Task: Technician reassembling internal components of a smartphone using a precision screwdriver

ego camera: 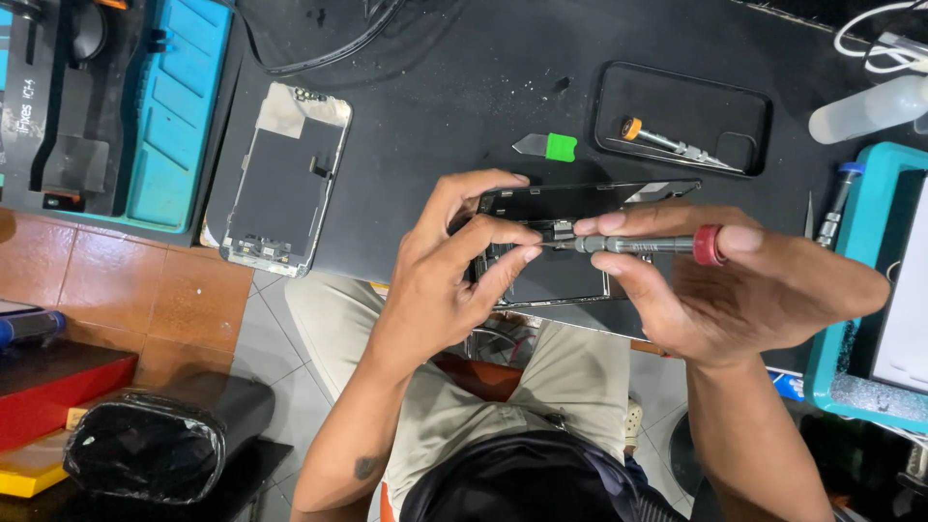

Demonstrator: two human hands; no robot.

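Observation:
An opened phone body [570,208] lies at the near edge of a black work mat [454,87]. My left hand [454,256] grips its left side, with thumb and fingers curled over the frame. My right hand [735,285] holds a grey precision screwdriver [638,245] with a red cap. The screwdriver lies level, and its tip meets a small metal part inside the phone, right by my left fingertips.
A detached phone screen [285,174] lies face down at the left. A green-handled pry tool [548,146], a black phone case [681,118] holding an orange-capped screwdriver [667,142], a blue-capped screwdriver [837,203], a white bottle [870,106] and teal trays [174,106] surround the phone.

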